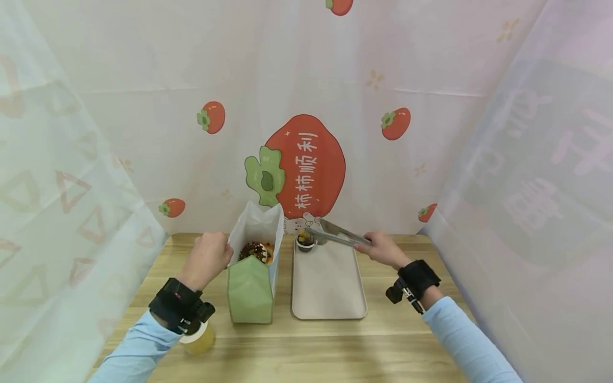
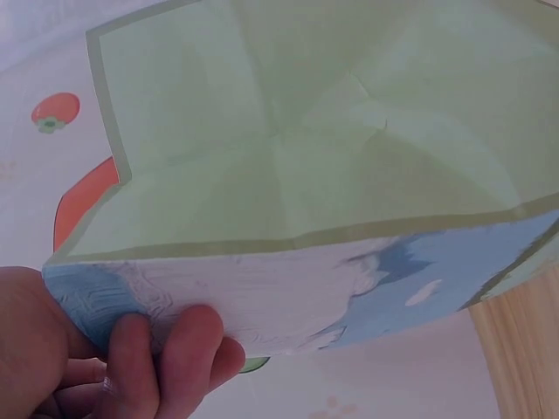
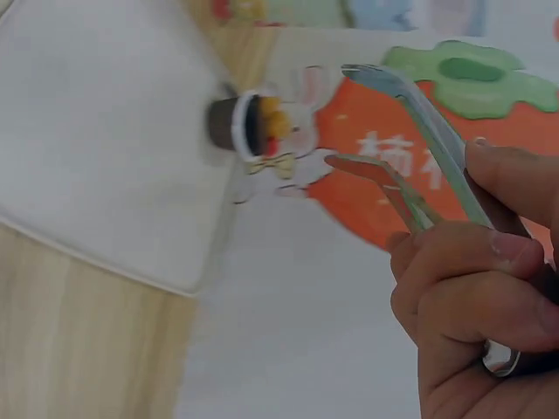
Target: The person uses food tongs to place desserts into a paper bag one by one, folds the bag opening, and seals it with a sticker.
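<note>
My left hand (image 1: 207, 259) grips the upper side edge of a green paper bag (image 1: 250, 292) with a white inside. In the left wrist view its fingers (image 2: 188, 349) curl against the bag's blue-and-white side (image 2: 253, 292). A chocolate donut (image 1: 254, 251) with pale bits shows inside the bag, beside a browner piece. My right hand (image 1: 383, 250) holds metal tongs (image 1: 337, 234), their arms spread with nothing between the tips. The tips point toward a small dark cup (image 3: 229, 124) with a white rim and yellow and red topping, at the far left corner of a beige tray (image 1: 330, 282).
A yellow tub (image 1: 200, 343) with a pale lid stands near the left wrist, partly covered by it. The wooden table (image 1: 306, 356) ends at a printed curtain (image 1: 306, 64) behind, with more curtains at both sides. The bag stands just left of the tray.
</note>
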The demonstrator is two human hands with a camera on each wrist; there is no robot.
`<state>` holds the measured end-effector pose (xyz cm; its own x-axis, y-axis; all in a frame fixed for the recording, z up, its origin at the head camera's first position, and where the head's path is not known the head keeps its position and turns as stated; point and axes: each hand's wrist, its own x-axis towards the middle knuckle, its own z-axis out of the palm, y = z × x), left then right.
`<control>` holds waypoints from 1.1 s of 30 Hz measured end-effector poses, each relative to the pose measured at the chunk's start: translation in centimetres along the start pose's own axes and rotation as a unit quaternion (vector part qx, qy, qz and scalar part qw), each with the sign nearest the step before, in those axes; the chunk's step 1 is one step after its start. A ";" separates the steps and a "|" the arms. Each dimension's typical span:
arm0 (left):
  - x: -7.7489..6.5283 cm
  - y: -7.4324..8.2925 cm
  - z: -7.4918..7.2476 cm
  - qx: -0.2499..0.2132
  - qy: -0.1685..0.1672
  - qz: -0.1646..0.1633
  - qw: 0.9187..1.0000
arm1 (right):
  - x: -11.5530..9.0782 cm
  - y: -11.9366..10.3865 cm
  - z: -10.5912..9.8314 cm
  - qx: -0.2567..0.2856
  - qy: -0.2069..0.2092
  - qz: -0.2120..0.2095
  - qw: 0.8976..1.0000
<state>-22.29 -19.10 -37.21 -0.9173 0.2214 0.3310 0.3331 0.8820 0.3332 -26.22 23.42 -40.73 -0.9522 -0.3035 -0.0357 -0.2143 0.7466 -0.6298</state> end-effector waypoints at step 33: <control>0.0 0.1 0.2 0.009 0.012 0.015 1.000 | 7.0 4.4 11.1 -0.081 0.045 0.069 0.993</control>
<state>-22.35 -18.94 -37.40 -0.9015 0.2387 0.3610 0.3564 0.8826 0.3065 -31.45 17.98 -52.38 -0.9890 -0.1426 -0.0386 -0.1056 0.8652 -0.4903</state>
